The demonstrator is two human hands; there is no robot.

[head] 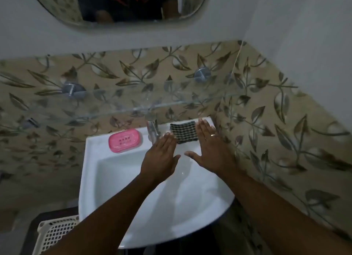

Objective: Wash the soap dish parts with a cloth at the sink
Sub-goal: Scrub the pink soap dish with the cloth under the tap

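1. Our fingers [204,128] are spread flat and grip nothing. Both hands hover palm-down over the back of the sink [114,188], thumbs nearly meeting above the basin.
2. The right hand [211,149] has its fingers lying along the right edge of the cloth [183,131], at the back right corner of the sink rim; we cannot tell whether they touch it. A ring shows on one finger.
3. The left hand [161,157] reaches toward the cloth's left edge, its fingertips just beside the tap [153,129].
4. The dish [125,140], pink, sits closed on the back left of the sink rim, well apart from both hands. It looks unopened and untouched.
5. No water appears to run from the tap.
6. We judge the task barely begun: this is the step of fetching the cloth.
7. Next, the fingers need to close on the cloth and lift it, then the tap must be opened and the dish taken apart so each part can be wiped.
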